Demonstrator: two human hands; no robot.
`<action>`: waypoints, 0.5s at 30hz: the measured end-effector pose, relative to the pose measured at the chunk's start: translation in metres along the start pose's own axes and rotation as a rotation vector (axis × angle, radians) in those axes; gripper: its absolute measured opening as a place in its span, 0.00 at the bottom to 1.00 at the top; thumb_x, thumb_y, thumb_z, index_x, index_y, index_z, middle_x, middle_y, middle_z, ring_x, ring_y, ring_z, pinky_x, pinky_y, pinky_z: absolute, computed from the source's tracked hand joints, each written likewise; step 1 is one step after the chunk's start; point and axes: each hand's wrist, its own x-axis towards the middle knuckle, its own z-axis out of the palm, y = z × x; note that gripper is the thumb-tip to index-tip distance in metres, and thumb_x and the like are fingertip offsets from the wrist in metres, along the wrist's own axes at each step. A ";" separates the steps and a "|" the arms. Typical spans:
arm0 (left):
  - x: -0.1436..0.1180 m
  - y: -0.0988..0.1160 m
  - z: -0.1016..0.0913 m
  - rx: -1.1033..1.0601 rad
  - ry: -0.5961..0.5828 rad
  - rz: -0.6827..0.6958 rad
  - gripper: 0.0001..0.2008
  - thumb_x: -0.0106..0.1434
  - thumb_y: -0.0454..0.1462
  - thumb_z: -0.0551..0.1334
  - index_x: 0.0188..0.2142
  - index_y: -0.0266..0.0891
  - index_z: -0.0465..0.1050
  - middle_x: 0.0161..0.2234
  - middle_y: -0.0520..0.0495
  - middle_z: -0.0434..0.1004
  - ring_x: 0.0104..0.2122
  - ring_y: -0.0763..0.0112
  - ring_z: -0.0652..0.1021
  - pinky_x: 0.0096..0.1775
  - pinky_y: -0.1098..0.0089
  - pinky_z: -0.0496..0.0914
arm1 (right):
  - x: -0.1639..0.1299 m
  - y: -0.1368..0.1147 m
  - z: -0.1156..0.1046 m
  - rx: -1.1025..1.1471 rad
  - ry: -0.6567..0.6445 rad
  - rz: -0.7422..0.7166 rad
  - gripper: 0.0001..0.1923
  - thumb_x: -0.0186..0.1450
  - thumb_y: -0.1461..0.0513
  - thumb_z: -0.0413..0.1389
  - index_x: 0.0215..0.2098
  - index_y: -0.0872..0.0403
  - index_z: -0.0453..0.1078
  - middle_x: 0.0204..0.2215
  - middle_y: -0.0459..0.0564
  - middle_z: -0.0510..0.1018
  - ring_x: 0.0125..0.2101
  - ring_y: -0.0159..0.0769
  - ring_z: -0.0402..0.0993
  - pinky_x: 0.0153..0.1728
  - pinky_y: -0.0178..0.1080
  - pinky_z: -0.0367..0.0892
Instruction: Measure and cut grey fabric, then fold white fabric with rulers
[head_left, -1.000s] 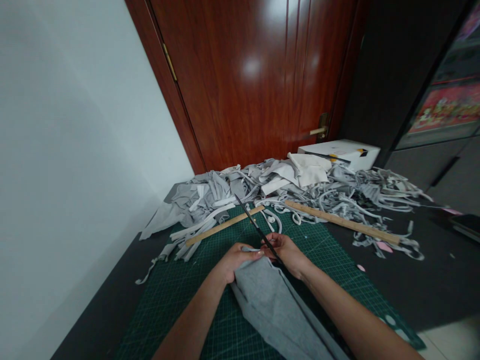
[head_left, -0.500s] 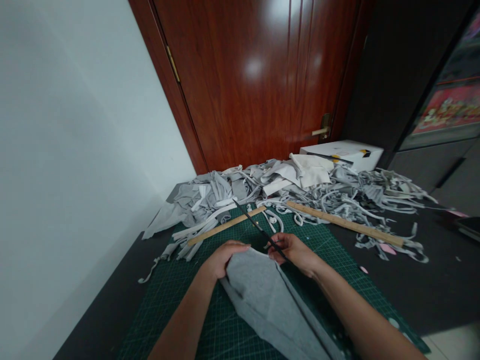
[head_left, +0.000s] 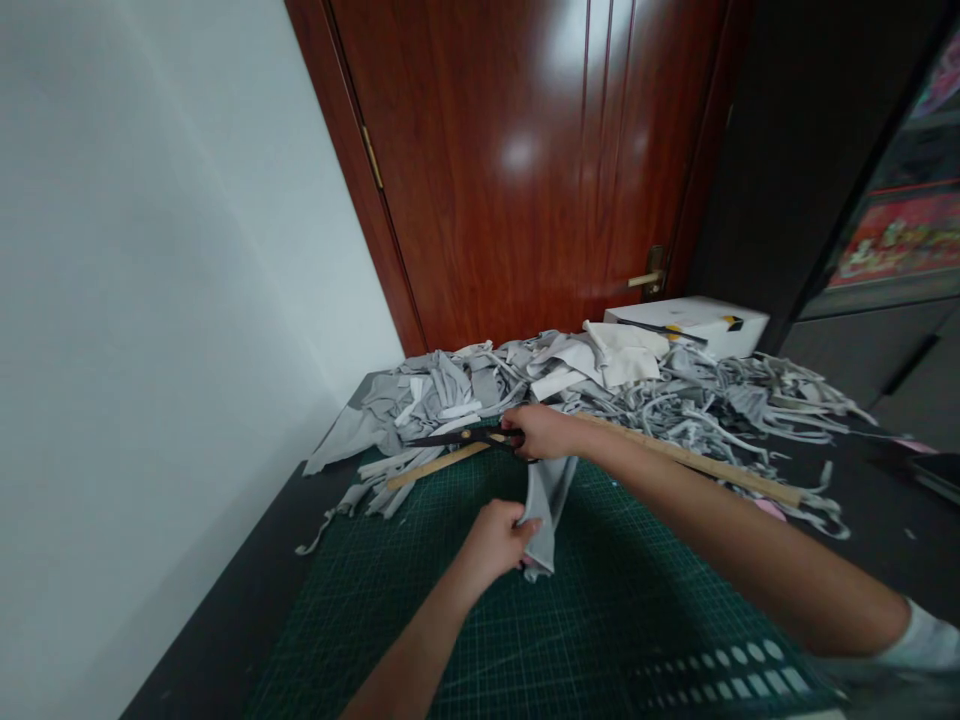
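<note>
My left hand [head_left: 493, 543] is closed on the lower end of a narrow piece of grey fabric [head_left: 549, 505], thumb pressed against it. Above it, my right hand [head_left: 546, 432] has its fingers around the handles of black scissors [head_left: 466, 437], whose blades point left over a wooden strip. The fabric's upper end runs up beneath my right hand; whether those fingers grip it too is hidden. Under both hands lies a green cutting mat [head_left: 420, 580] with a printed grid.
Grey and white fabric scraps [head_left: 420, 400] are heaped along the back. One wooden strip [head_left: 439, 466] lies left, another wooden strip [head_left: 712, 462] right. A white box [head_left: 724, 325] stands back right, before a brown door [head_left: 510, 220]. A white wall [head_left: 187, 350] borders the left.
The grey fabric has been turned and now hangs narrow between my hands. My right hand has moved up and forward, and the scissors have swung to point left. My left hand has shifted right and lower.
</note>
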 end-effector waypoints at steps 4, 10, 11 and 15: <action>-0.007 -0.013 0.038 -0.627 0.126 -0.251 0.15 0.61 0.42 0.60 0.44 0.36 0.63 0.30 0.44 0.77 0.25 0.62 0.80 0.27 0.67 0.71 | -0.008 -0.009 0.021 0.011 0.139 -0.006 0.15 0.43 0.74 0.57 0.27 0.53 0.65 0.24 0.42 0.70 0.29 0.33 0.65 0.30 0.33 0.56; -0.022 -0.039 0.036 -0.562 0.258 -0.259 0.18 0.62 0.49 0.59 0.44 0.37 0.65 0.32 0.43 0.76 0.25 0.60 0.80 0.28 0.64 0.71 | -0.121 -0.005 0.066 0.650 0.235 0.221 0.18 0.55 0.48 0.60 0.28 0.52 0.63 0.17 0.37 0.60 0.14 0.24 0.52 0.15 0.31 0.51; -0.023 -0.040 0.032 -0.385 0.255 -0.218 0.16 0.63 0.48 0.58 0.40 0.36 0.67 0.31 0.43 0.76 0.26 0.60 0.79 0.29 0.64 0.71 | -0.146 -0.003 0.075 0.812 0.234 0.287 0.21 0.51 0.45 0.62 0.27 0.53 0.64 0.15 0.36 0.58 0.13 0.23 0.50 0.14 0.30 0.49; -0.027 -0.031 0.017 0.368 0.352 0.008 0.04 0.61 0.32 0.57 0.35 0.36 0.71 0.37 0.40 0.75 0.38 0.59 0.77 0.40 0.66 0.67 | -0.228 0.013 0.117 1.081 0.228 0.557 0.28 0.39 0.43 0.69 0.26 0.54 0.70 0.14 0.39 0.62 0.13 0.22 0.54 0.14 0.29 0.53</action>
